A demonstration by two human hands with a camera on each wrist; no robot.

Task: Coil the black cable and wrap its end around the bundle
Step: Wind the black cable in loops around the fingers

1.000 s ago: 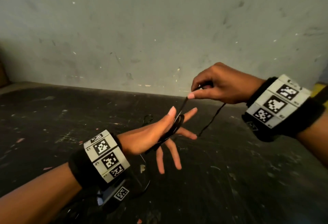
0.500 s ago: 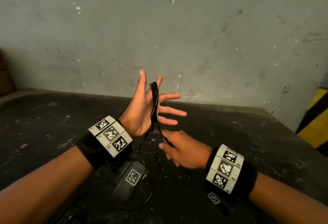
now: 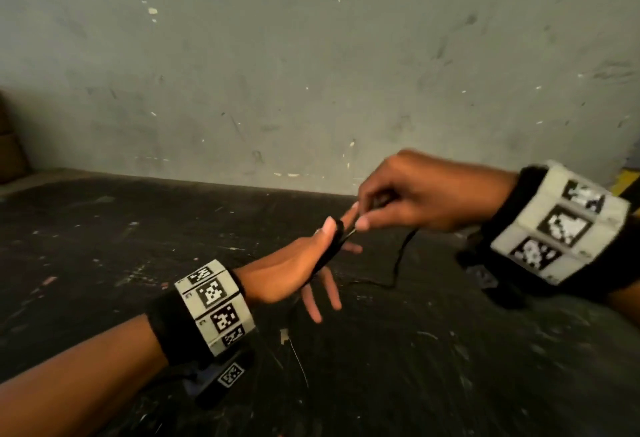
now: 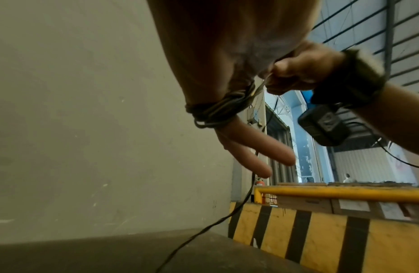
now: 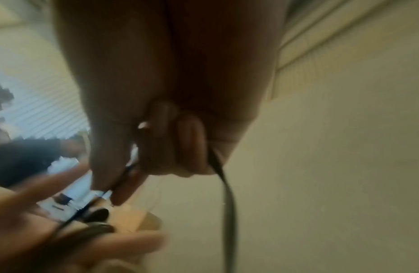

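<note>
The black cable [image 3: 331, 250] is wound in several loops round my left hand [image 3: 304, 274], between the thumb and the spread, straight fingers. In the left wrist view the loops [image 4: 217, 109] cross the base of the fingers [image 4: 262, 153]. My right hand [image 3: 360, 222] is just above and right of the left thumb and pinches the cable between thumb and forefinger. From that pinch a loose length [image 3: 398, 263] droops to the tabletop. The blurred right wrist view shows the pinch [image 5: 124, 175] and the tail [image 5: 229, 203] hanging below the fist.
Both hands hover over a dark, scuffed tabletop [image 3: 433, 367] that meets a grey wall [image 3: 311, 73]. A yellow-and-black striped barrier [image 4: 320, 240] stands beyond the table's right end. A brown box [image 3: 10, 152] sits at the far left.
My left hand has dropped from upright to nearly level. My right hand has swung from below the left palm to above its thumb, carrying the cable with it.
</note>
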